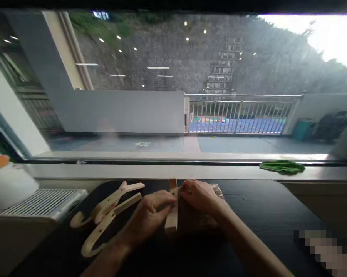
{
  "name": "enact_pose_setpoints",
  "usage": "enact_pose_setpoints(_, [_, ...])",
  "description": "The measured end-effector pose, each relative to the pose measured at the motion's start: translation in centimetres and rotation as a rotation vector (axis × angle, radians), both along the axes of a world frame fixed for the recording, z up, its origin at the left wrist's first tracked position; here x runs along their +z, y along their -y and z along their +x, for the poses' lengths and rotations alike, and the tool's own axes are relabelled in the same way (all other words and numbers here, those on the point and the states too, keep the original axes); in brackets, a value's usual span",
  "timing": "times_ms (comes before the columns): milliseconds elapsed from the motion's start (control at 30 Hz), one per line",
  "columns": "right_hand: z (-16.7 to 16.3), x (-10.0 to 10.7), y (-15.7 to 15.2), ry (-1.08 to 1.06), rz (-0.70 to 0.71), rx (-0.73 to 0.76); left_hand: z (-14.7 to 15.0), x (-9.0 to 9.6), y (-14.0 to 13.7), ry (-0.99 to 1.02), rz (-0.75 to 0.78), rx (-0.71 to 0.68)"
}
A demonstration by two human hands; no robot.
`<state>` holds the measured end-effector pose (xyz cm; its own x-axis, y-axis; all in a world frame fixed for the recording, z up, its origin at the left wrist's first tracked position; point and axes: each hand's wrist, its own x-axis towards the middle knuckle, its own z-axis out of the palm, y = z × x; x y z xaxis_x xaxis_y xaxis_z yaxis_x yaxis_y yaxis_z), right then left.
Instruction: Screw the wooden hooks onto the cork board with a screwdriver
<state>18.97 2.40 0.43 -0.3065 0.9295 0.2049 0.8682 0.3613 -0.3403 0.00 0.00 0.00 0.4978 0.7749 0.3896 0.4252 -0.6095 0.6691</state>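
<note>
A pale flat wooden piece (pixel 171 221) with a small hole near its top stands on edge on the dark table. My left hand (pixel 153 211) is closed at its left face, thumb and fingers pinched near the hole. Against its other side lies a brown wooden block (pixel 199 219) with a rough, ridged end. My right hand (pixel 200 195) is closed over the far part of this block, fingers bent beside the upright piece; their tips are partly hidden. To the left lie several J-shaped wooden pieces (pixel 96 232) with small holes, partly overlapping.
The dark table (pixel 248 215) stands against a white window sill (pixel 161 171), where a green cloth (pixel 283 166) lies at the right. On the left are a white slatted unit (pixel 43 202) and a white rounded object (pixel 11 186) with an orange top. A window rises behind.
</note>
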Motion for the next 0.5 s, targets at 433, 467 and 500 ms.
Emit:
enact_pose_setpoints(433, [0.14,-0.5,-0.36,-0.04,-0.013,0.002,-0.22,0.05,-0.16,-0.006,-0.063,0.058])
enact_pose_setpoints(467, [0.12,-0.63,-0.4,-0.051,-0.019,0.003,-0.18,0.03,-0.17,-0.008,-0.079,0.079])
enact_pose_setpoints(500, [0.13,-0.74,-0.43,-0.064,-0.026,0.004,-0.13,0.03,-0.19,-0.012,-0.096,0.098])
